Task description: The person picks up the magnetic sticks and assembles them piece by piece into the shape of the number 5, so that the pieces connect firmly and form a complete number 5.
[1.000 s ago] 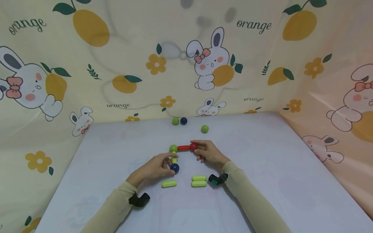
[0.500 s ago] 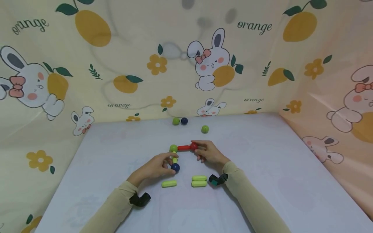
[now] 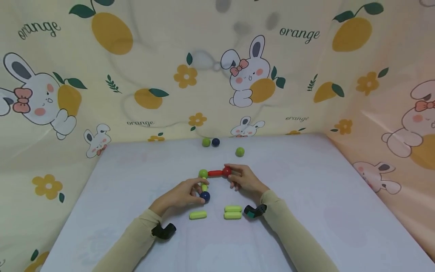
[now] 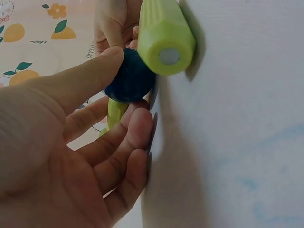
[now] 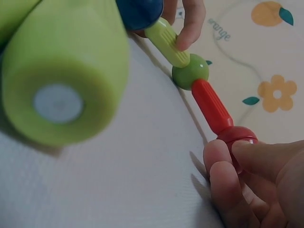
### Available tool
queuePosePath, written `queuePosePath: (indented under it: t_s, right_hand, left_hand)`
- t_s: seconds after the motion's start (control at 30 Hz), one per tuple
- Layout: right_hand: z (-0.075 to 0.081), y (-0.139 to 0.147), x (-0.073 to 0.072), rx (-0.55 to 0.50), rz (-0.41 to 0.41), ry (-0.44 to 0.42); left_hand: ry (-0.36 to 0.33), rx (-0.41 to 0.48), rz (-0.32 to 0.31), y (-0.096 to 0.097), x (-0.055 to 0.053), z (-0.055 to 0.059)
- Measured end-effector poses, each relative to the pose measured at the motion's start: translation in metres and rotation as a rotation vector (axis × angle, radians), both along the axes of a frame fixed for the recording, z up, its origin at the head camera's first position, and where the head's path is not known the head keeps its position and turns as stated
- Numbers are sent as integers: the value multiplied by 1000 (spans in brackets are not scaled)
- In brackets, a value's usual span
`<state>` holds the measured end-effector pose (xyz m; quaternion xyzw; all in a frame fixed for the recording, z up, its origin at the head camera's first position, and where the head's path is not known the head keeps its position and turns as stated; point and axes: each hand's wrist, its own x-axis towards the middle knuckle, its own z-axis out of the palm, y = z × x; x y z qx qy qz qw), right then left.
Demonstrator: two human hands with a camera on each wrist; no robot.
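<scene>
Steadying a joined chain (image 3: pixel 211 173) of toy balls and rods at the middle of the desk (image 3: pixel 306 196), apparently at the stage of setting the corner and firming the joints. Running from a dark blue ball (image 3: pixel 205 196) at the near end, away along a yellow-green rod (image 3: pixel 204 187) to a light green ball (image 3: pixel 203 173) at the corner, then rightward along a red rod (image 3: pixel 215 173) to a red ball (image 3: pixel 226 172). Pinching the red ball between thumb and fingertips of the right hand (image 3: pixel 247 179); bracing the near end with the left hand (image 3: pixel 185 192), thumb against the dark blue ball, a fingertip on the yellow-green rod, remaining fingers loosely bent. Lying loose closer to the person: a single spare rod (image 3: pixel 198 215) and, farther right, two paired rods (image 3: pixel 232 215) side by side. Set at the far edge: a spare green ball (image 3: pixel 206 142) just beside a spare blue ball (image 3: pixel 215 142), with another green ball (image 3: pixel 239 152) off to the right. Judging by the pale end disc (image 4: pixel 168 56) on a loose rod, probably joining by magnets. Calling next, most likely, for keeping the corner still with the left hand, freeing the right, and bringing a loose rod to an open end. Needing a light touch, to avoid swinging the angle or parting a joint.
</scene>
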<state>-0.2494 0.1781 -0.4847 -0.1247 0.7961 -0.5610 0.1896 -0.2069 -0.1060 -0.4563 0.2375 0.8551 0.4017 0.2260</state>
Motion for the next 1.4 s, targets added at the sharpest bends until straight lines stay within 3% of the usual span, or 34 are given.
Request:
queuePosePath:
  t_s: [0.4, 0.63, 0.9, 1.17, 1.4]
  right_hand:
    - [1, 4, 2, -19, 14, 6]
    - [1, 4, 1, -39, -18, -17]
    - [12, 15, 2, 6, -88, 87]
    - [19, 24, 23, 47, 16, 138]
    - [24, 32, 53, 114, 174, 160]
  left_hand:
    - [4, 5, 21, 2, 0, -4]
    - [4, 17, 15, 3, 2, -3]
    - [-1, 6, 37, 3, 3, -1]
    - [8, 15, 37, 1, 1, -3]
    - [3, 4, 43, 3, 1, -5]
